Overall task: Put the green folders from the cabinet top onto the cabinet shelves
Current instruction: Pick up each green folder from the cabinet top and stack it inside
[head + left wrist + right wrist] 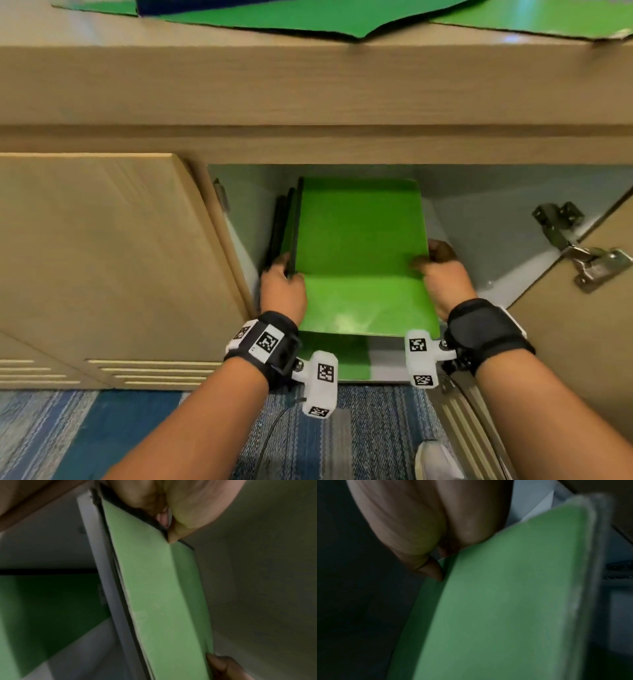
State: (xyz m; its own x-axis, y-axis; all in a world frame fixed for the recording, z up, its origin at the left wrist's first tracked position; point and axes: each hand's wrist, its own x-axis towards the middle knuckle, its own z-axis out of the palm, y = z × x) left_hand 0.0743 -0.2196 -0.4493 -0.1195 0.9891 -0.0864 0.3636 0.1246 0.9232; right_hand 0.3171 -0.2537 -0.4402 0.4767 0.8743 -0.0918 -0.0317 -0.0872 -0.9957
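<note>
A green folder [359, 253] lies partly inside the open cabinet, over its upper shelf, and both hands hold it. My left hand [282, 284] grips its dark left edge; the left wrist view shows the folder [159, 595] pinched under the thumb. My right hand [440, 270] pinches the right edge, thumb on top, and in the right wrist view the folder [505, 595] runs under the fingers. Dark-edged folders [282, 222] stand against the left inner wall. More green folders [308, 20] lie on the cabinet top. Another green folder [339, 356] lies on the lower shelf.
The cabinet's left door [102, 257] stands open beside my left hand. The right door [582, 325] is swung open, with a metal hinge [582, 246] near my right wrist. A dark blue item [178, 5] lies on the top. Blue carpet [137, 428] and a shoe [435, 459] are below.
</note>
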